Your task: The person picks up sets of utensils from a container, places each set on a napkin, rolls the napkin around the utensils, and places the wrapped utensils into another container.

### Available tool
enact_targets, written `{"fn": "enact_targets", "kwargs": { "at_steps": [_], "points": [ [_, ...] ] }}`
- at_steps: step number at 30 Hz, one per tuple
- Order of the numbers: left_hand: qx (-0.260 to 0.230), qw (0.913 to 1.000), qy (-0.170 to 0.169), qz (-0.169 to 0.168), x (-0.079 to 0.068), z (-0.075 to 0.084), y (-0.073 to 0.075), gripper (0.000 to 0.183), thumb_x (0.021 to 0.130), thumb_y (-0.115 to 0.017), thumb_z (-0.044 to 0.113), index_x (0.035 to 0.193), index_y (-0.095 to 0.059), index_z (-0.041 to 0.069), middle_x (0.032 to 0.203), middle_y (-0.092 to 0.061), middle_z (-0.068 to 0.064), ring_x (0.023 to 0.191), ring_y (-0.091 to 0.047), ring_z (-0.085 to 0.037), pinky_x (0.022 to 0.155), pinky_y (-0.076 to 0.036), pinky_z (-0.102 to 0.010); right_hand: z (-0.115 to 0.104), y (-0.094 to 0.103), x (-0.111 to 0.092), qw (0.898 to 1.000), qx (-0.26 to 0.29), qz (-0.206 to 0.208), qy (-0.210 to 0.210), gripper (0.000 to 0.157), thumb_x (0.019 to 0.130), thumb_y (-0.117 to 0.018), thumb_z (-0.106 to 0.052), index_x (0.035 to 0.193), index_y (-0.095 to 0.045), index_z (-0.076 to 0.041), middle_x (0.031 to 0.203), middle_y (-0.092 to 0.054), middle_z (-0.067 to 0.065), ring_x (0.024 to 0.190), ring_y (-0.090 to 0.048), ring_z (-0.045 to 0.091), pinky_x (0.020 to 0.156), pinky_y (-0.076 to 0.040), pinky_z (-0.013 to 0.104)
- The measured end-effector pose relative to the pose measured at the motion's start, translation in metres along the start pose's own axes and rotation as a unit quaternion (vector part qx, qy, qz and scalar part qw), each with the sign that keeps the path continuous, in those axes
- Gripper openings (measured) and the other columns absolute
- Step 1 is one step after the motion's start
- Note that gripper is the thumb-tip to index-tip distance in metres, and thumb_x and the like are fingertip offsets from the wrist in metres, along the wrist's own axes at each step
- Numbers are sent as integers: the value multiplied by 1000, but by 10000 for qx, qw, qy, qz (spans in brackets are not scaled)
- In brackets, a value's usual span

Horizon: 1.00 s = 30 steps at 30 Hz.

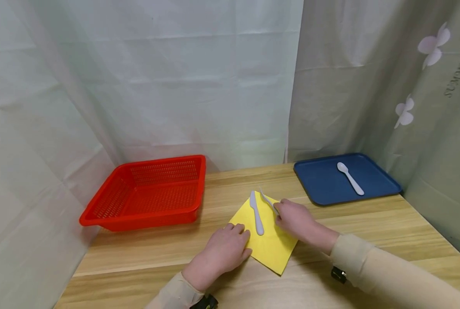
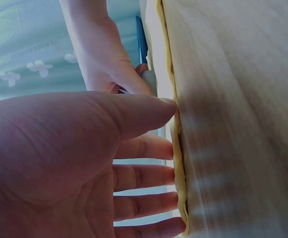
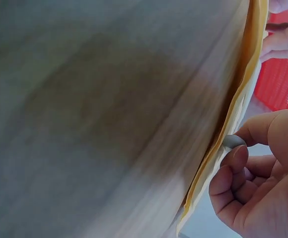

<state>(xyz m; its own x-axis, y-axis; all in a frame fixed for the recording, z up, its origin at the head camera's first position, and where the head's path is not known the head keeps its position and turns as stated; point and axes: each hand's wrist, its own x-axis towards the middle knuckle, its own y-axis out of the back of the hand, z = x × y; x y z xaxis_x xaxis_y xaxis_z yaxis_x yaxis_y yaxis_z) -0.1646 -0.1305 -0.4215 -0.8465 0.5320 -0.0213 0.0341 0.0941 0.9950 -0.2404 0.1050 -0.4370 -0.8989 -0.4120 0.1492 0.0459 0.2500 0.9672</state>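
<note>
Seen from the head and taking the napkin [image 1: 270,255] as the clock's centre, the left hand [image 1: 224,249] lies at 8 o'clock. It is relaxed, fingers mostly straight and spread, with thumb and fingertips resting along the napkin's near-left edge; the left wrist view shows them touching that edge.

The right hand [image 1: 296,218], at 2 o'clock, pinches a pale utensil [image 1: 268,201] between thumb and finger. Its exposed end points toward 11 o'clock; whether it touches the napkin cannot be told, and its head is seen too nearly edge-on to name.

The knife [image 1: 256,213] lies on the napkin, between the hands, tip near 12 o'clock and handle toward 6. The yellow napkin sits turned like a diamond on the wooden table [image 1: 137,262].

Well apart, between 9 and 10 o'clock, stands the red basket [image 1: 152,221]. At 2 o'clock, beyond the right hand, lies the blue tray [image 1: 318,182] bearing a spoon [image 1: 350,179], bowl toward 11 and handle toward 5. A pale curtain [image 1: 175,86] hangs behind.
</note>
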Motion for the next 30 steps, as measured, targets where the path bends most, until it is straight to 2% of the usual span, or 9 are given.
{"fn": "enact_targets", "kwargs": {
  "at_steps": [8, 16, 18, 24, 30],
  "points": [
    [8, 10000, -1, -26, 1, 0, 0, 40, 103, -77, 44, 128, -75, 13, 130, -68, -7, 115, -65, -29, 92, -60, -46, -3, -1, 2, 9999, 59, -42, -70, 13, 94, -74, -4, 106, -70, -4, 82, -52, 5, 63, -49, 18, 58, -46, 35],
    [-18, 10000, -28, 24, 1, 1, -1, 41, 103, -77, 44, 130, -75, 12, 132, -69, -7, 115, -66, -29, 91, -60, -46, -7, -3, 2, 9995, 312, 21, -94, 11, 94, -74, -6, 102, -68, -7, 80, -50, 3, 63, -49, 18, 58, -45, 34],
    [-25, 10000, -35, 68, 1, 1, -1, 40, 103, -78, 43, 128, -75, 12, 130, -69, -7, 114, -66, -29, 89, -60, -46, -8, -2, 1, 9994, 328, 63, -70, 14, 94, -75, -6, 107, -70, -6, 82, -50, 4, 64, -49, 18, 58, -46, 34],
    [-64, 10000, -20, 36, 0, 1, 0, 40, 103, -78, 43, 128, -75, 13, 131, -69, -7, 115, -66, -30, 90, -60, -47, -10, -1, -1, 9995, 312, 51, -11, 39, 95, -77, -8, 133, -73, -1, 92, -59, 8, 69, -51, 18, 63, -50, 36],
    [-101, 9999, -25, 12, 0, 1, 1, 39, 103, -78, 42, 128, -75, 13, 131, -69, -7, 116, -66, -29, 92, -60, -47, -11, 0, 0, 9994, 327, -83, -16, 43, 97, -75, -10, 139, -70, -4, 94, -67, 10, 75, -57, 19, 69, -54, 41]
  ]
}}
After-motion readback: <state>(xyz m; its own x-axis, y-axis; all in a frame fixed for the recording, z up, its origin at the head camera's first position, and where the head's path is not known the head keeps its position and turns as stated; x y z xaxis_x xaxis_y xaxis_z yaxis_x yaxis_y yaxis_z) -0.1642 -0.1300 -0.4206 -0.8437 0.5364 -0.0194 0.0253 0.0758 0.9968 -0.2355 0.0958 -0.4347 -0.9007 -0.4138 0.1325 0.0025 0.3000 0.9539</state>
